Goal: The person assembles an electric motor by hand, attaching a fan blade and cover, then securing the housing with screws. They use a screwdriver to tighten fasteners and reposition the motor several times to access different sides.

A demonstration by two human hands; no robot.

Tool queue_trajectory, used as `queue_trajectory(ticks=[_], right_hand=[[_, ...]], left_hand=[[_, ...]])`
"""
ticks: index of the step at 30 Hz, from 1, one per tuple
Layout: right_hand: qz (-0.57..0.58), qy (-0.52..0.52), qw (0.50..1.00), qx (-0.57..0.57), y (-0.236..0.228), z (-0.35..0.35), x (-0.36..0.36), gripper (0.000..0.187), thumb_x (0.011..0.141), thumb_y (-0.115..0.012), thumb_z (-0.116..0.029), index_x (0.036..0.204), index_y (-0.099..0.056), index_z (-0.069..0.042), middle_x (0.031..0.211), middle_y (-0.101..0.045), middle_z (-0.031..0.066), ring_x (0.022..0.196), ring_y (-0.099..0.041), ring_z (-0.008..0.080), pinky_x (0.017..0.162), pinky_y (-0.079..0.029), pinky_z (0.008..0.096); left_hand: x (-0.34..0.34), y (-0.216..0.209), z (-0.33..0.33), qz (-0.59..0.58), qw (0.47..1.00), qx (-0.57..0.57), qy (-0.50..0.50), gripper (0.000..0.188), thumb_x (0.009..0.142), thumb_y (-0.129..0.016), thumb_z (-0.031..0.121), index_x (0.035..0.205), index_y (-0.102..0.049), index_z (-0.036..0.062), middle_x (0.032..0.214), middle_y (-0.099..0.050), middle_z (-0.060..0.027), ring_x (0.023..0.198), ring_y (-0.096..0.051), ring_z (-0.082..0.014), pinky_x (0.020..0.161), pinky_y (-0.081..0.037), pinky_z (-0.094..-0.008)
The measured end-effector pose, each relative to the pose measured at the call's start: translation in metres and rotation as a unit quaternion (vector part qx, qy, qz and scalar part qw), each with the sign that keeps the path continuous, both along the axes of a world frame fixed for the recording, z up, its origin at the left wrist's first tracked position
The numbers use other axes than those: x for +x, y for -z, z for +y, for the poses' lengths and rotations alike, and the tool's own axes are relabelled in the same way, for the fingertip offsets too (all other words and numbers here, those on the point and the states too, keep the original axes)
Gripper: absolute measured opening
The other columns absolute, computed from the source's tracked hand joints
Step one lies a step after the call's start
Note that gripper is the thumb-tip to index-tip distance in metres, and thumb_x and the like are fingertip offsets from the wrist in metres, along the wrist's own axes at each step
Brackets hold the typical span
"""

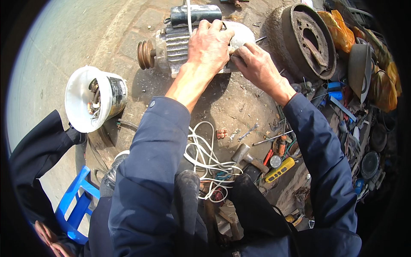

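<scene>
A grey finned electric motor lies on the ground at the top middle. It has a rusty grooved pulley on its left end and a black cylinder along its far side. My left hand presses on the motor's right part with curled fingers, near a white cable. Close beside it, my right hand is closed at the motor's right end, thumb and fingers drawn together. Whatever sits between those fingers is mostly hidden. A pale rounded cover shows behind both hands.
White cable lies coiled before me, beside a hammer and a yellow power strip. A white bucket stands left, near another person's dark-clothed limb and a blue stool. A rusty wheel drum and scrap crowd the right.
</scene>
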State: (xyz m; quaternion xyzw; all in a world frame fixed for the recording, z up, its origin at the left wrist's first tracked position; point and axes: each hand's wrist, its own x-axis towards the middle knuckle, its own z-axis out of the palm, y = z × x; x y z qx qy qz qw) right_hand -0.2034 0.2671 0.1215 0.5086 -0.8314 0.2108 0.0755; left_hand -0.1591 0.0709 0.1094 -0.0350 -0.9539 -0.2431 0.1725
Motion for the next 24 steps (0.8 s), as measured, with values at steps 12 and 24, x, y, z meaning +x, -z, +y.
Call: queue_trajectory(ticks=[12,24], right_hand=[[0.002,0.033,0.999,-0.013,0.0079,0.0024,0.0095,0.016,0.093,-0.079,-0.006,0.099,-0.065,-0.002,0.093,-0.063,0.0164,0.086,-0.067,0.0387,0.076,-0.057,0.0463],[-0.041,0.048,0.998,-0.004,0.0029,-0.0022,0.0099,0.017,0.096,-0.076,-0.009,0.096,-0.061,-0.001,0.092,-0.065,0.0205,0.085,-0.068,0.0423,0.076,-0.057,0.0496]], left_hand=[[0.002,-0.0003,-0.0038,-0.001,1.0,0.0,0.021,0.041,0.081,-0.091,0.024,0.12,-0.081,0.0144,0.131,-0.069,-0.0129,0.124,-0.063,-0.037,0.105,-0.056,-0.0496],[0.0023,0.0004,-0.0031,0.002,1.0,0.002,0.018,0.039,0.082,-0.089,0.02,0.12,-0.081,0.0143,0.131,-0.069,-0.0129,0.122,-0.063,-0.0356,0.106,-0.056,-0.0484]])
